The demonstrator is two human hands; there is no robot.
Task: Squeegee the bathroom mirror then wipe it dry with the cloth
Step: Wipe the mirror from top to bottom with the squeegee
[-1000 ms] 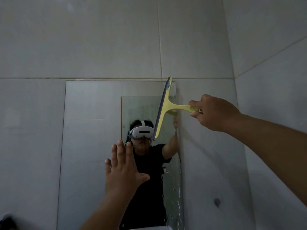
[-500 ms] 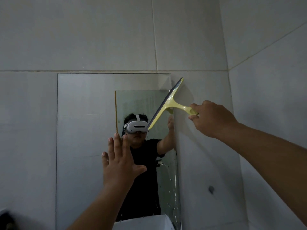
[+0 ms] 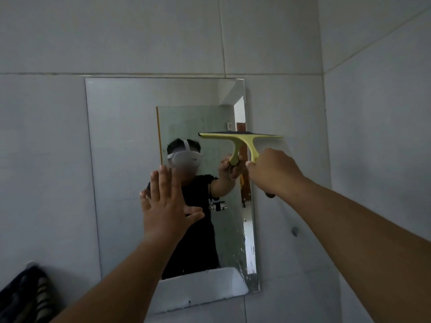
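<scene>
A frameless rectangular mirror (image 3: 121, 141) hangs on the grey tiled wall, with water drops along its lower right edge. My right hand (image 3: 274, 170) grips the handle of a yellow squeegee (image 3: 242, 141), whose blade lies level across the mirror's right edge, half on the glass and half over the wall. My left hand (image 3: 166, 206) is spread flat with fingers apart in front of the mirror's middle; I cannot tell whether it touches the glass. A dark bundle, perhaps the cloth (image 3: 25, 292), shows at the bottom left corner.
Grey wall tiles (image 3: 361, 113) surround the mirror, and a side wall meets them at the right. A small round knob (image 3: 295, 230) sticks out of the wall right of the mirror. The mirror reflects a white basin (image 3: 200, 287) and a person in a headset.
The squeegee has turned from nearly upright through a slant to level, and its blade sits lower on the mirror's right side. My left hand stays spread in front of the glass.
</scene>
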